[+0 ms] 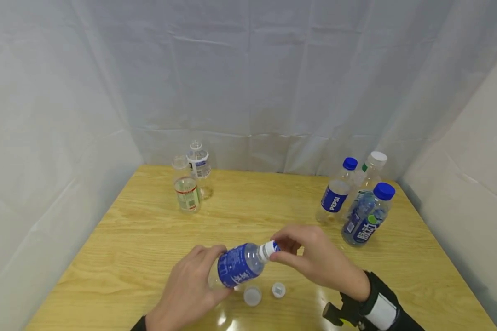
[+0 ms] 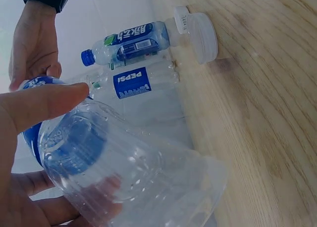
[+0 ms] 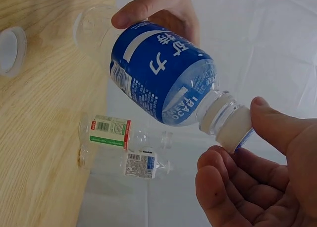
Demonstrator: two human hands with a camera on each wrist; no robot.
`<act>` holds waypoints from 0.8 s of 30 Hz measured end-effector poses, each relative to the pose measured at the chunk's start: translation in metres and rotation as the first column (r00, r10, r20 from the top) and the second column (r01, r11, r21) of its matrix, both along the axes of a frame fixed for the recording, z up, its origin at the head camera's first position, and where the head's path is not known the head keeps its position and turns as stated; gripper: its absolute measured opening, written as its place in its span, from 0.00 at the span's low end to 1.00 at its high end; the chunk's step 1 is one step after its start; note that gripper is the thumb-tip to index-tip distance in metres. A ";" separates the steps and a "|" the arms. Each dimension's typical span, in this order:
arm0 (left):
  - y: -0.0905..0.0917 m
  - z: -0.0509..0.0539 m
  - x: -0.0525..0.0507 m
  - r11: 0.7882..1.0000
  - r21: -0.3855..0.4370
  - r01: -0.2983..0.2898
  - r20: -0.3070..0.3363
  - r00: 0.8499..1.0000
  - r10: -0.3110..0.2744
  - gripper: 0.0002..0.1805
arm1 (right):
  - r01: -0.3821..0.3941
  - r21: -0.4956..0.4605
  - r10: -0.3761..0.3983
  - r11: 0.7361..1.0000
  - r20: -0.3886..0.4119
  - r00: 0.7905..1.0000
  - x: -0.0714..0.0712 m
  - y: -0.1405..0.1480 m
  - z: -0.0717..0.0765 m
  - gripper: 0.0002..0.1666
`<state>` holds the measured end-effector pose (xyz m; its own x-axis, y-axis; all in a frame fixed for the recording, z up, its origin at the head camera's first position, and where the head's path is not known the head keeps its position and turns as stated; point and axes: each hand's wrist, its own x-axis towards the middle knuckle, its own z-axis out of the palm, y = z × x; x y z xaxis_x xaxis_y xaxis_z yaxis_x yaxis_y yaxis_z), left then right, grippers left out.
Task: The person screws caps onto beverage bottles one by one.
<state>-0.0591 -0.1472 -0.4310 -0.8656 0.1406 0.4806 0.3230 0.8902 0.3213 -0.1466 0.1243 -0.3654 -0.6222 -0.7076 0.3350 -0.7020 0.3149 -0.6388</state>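
Because the bottle (image 1: 237,265) slants between the hands, its long axis runs from the left hand (image 1: 194,280) up toward the right hand (image 1: 314,257), neck foremost. The left hand is curled round the lower body; the right pinches the white cap (image 3: 235,130) between thumb and forefinger, its other fingers loosely bent. Cap and mouth thus lie right at the right fingertips, to that hand's left, and it is the nearer hand for turning or lifting. A strip of clear neck shows below the cap; whether the threads hold, I cannot tell.

Two loose lids, one wide (image 1: 252,295) and one small (image 1: 279,290), lie on the bench (image 1: 120,257) between the hands, toward the person. Beyond the right hand stand the Pepsi (image 1: 333,198), a white-capped bottle (image 1: 370,178) and a squat blue-capped one (image 1: 366,219). Beyond the left stand two uncapped bottles (image 1: 186,191). Nothing comes between the right fingers and the cap.
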 end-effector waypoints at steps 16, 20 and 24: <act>0.004 0.003 0.002 0.998 0.062 -0.008 0.130 0.991 0.000 0.39 | -0.225 -0.059 0.213 0.973 -0.159 0.964 -0.002 0.005 -0.003 0.20; 0.004 0.004 0.003 0.997 0.077 0.004 0.159 0.987 -0.016 0.40 | -0.239 -0.053 0.226 0.969 -0.182 0.957 -0.002 0.007 -0.003 0.21; 0.005 0.005 0.002 0.994 0.111 0.004 0.209 0.977 -0.028 0.40 | -0.250 -0.062 0.234 0.966 -0.196 0.952 -0.002 0.008 -0.003 0.21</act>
<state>-0.0573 -0.1426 -0.4255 -0.9469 0.1118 0.3016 0.2518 0.8410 0.4789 -0.1489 0.1323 -0.3680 -0.3571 -0.7927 0.4941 -0.8591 0.0711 -0.5069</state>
